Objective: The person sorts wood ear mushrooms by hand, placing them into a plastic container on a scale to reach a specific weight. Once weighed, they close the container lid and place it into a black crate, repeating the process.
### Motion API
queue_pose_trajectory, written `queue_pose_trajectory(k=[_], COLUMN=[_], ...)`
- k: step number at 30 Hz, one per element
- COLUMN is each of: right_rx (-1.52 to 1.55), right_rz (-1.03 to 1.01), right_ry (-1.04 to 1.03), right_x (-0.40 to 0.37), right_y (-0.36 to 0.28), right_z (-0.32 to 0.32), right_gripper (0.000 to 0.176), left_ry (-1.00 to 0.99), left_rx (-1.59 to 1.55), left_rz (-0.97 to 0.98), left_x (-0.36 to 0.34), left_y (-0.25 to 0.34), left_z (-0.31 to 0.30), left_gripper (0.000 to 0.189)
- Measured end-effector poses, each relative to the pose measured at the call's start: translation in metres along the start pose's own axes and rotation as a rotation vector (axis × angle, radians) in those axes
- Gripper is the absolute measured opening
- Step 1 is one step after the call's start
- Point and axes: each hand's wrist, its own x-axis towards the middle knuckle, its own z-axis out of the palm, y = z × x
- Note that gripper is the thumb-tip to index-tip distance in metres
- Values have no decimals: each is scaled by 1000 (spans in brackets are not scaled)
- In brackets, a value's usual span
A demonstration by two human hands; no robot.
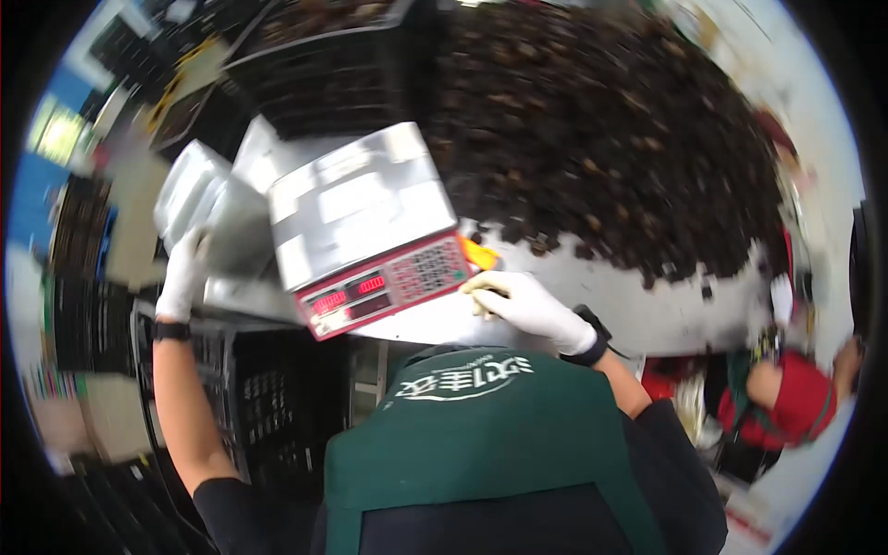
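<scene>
My left hand (186,277), in a white glove, grips the near edge of a stack of clear plastic trays (190,190), blurred by motion. Right of the trays stands a digital scale (361,217) with a shiny metal pan, a red front panel, lit red digits and a keypad. At the scale's front right corner is my right hand (523,303), also gloved, its fingers loosely bent and apart with nothing visible between them. A yellow-orange object (478,252) lies just beyond that corner, partly hidden by the scale.
A large heap of dark brown pieces (601,139), perhaps mushrooms, covers the white table (592,319) at the back right. Black crates (314,88) stand behind the scale and another crate (273,398) below my left arm. A person in red (791,398) is at far right.
</scene>
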Motion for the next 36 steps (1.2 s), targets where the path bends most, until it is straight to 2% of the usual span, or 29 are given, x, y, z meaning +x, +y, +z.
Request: queue_pose_trajectory(k=[1, 2, 3, 5, 6, 8, 10, 12, 14, 17, 20, 22, 24, 25, 26, 28, 29, 32, 36], right_rx=[-51, -101, -85, -56, -4, -15, -220, -359, -428, -616, -828, -997, -1027, -1080, -1074, -1002, -1001, -979, -814], right_rz=[31, 59, 101, 176, 193, 258, 218, 166, 111, -90, -110, -173, -39, -39, -101, -92, -110, -179, -239], right_ry=[79, 142, 207, 305, 390, 532, 648, 743, 824, 893, 862, 871, 738, 674, 686, 690, 714, 838, 889], right_x=[-12, -23, -34, -55, -66, -80, -84, -80, -67, -33, 3, 24, 45, 52, 57, 58, 56, 48, 58], right_y=[8, 16, 27, 55, 63, 86, 106, 113, 108, 106, 95, 93, 99, 108, 113, 121, 125, 141, 144], right_z=[-4, -8, -11, -18, -21, -29, -36, -44, -54, -79, -106, -118, -118, -115, -114, -117, -117, -118, -134], right_gripper=[23, 22, 22, 22, 22, 23, 26, 31, 40, 49, 64, 71, 75, 77, 71, 57, 48, 25, 15], left_ry=[86, 95, 91, 123, 186, 207, 182, 102, 305, 452, 382, 197, 100, 33, -34, 65, 54, 194, 272], left_rx=[151, 258, 240, 107, 191, 178, 230, 125, -60, -152, -64, -1, -15, -21, -28, -135, -123, -99, -115], left_rz=[68, 31, 53, -26, 18, -38, -53, -107, -34, 37, 220, 193, 266, 238, 209, 297, 270, 268, 248], left_x=[12, 15, 18, 19, 19, 20, 25, 33, 42, 28, -1, -17, -24, -30, -36, -45, -50, -65, -77], left_y=[-11, -4, -10, -20, -15, -6, -8, -20, -28, 57, 159, 212, 216, 232, 247, 253, 259, 272, 270], left_z=[9, 8, 5, 3, 1, -10, -25, -42, -57, -63, -20, 14, 62, 79, 94, 124, 126, 125, 116], left_gripper=[22, 20, 18, 14, 15, 18, 20, 19, 19, 14, 16, 15, 17, 22, 26, 35, 40, 42, 41])
